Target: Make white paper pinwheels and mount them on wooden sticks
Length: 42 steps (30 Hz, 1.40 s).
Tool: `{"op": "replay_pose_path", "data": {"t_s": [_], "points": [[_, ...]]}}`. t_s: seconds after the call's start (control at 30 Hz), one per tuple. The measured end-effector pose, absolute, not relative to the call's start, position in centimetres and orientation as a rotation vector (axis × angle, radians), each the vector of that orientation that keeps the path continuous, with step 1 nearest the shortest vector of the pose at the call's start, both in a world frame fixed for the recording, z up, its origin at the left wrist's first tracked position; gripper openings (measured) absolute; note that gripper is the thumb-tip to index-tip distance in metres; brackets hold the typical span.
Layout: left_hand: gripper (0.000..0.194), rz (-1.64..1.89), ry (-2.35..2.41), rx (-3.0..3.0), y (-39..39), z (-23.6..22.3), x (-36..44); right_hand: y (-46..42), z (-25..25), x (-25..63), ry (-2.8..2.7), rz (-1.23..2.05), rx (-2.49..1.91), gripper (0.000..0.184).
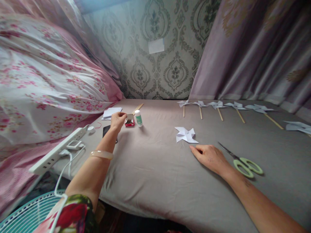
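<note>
My left hand (118, 119) is held over the near left side of a small open red box (130, 123), its fingertips pinched together. Whatever sits between those fingertips is too small to make out. Small dark items lie inside the box. A glue stick (138, 118) with a white cap stands upright just right of the box. On the grey cloth rests my right hand (207, 157), thumb side toward a white paper pinwheel (186, 135), some fingers curled under and nothing seen in it. The pinwheel lies flat without a stick, just beyond the fingertips.
Green-handled scissors (243, 161) lie right of my right hand. Several pinwheels on sticks (220, 111) line the back right. White paper sheets (111, 113), wooden sticks (138, 108), a dark phone (106, 130) and a power strip (58, 150) with cables are at left.
</note>
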<state>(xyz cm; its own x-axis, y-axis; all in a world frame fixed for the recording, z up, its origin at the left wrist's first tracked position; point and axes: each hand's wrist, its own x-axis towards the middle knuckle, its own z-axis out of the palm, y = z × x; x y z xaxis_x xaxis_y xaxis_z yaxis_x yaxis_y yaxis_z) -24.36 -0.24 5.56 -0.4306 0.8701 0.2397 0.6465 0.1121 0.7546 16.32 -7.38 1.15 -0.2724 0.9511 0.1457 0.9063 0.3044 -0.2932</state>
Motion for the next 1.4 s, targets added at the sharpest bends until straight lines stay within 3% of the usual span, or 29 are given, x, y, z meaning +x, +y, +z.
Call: {"op": "replay_pose_path", "data": {"t_s": [0.07, 0.17, 0.57, 0.93, 1.4], "points": [[0.033, 1.531, 2.014, 1.306, -1.1, 5.8, -22.6, -7.4, 1.2, 16.3, -2.282, 0.224, -1.671, 0.049], [0.031, 1.629, 1.647, 1.194, -2.4, 6.2, -19.2, -7.5, 1.4, 16.3, -2.269, 0.244, -1.663, 0.048], [0.020, 1.299, 0.826, 0.721, -5.9, 5.8, -7.6, -7.1, 1.7, 16.0, -1.798, 0.476, -1.259, 0.025], [0.019, 1.222, 0.847, 1.035, -6.6, 4.3, -2.3, -8.2, 2.8, 15.3, -1.708, 0.505, -1.002, 0.015], [0.030, 1.209, 0.965, 1.324, -5.5, 1.6, 0.2, -7.0, 1.4, 15.5, -1.603, 0.718, -1.131, 0.014]]}}
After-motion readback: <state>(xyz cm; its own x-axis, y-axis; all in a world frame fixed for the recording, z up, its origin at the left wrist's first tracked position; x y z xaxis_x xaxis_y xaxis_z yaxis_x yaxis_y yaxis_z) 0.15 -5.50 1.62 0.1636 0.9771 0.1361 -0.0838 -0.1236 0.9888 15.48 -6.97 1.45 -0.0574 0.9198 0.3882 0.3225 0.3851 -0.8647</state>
